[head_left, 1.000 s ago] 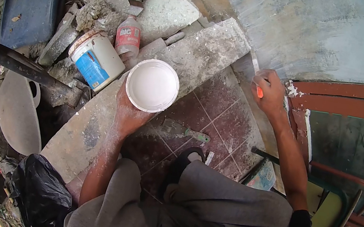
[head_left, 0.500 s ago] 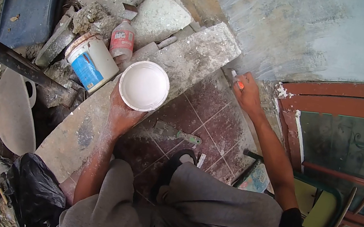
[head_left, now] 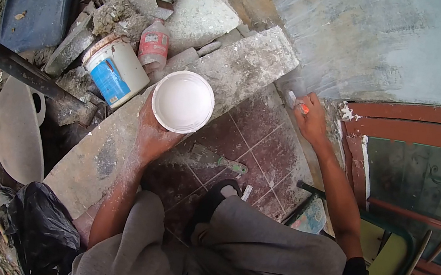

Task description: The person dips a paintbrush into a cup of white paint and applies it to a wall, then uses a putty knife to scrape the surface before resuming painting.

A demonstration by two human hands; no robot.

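Left hand (head_left: 152,136) cupped paint tub (head_left: 183,101); right hand (head_left: 312,119) pinched brush (head_left: 298,103). Risk: tilted tub might have spilled onto tiles (head_left: 258,138).

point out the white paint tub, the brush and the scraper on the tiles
white paint tub (head_left: 183,101), head view, on the paint surface inside it
brush (head_left: 299,105), head view, on the handle just above the right hand's grip
scraper (head_left: 215,159), head view, on the middle, where blade meets handle

white plastic paint tub (head_left: 183,101) looks smooth and matt, the concrete slab (head_left: 178,113) at 9 o'clock is rough, wall (head_left: 388,43) at 1 o'clock streaky, floor tiles (head_left: 258,138) dusty.
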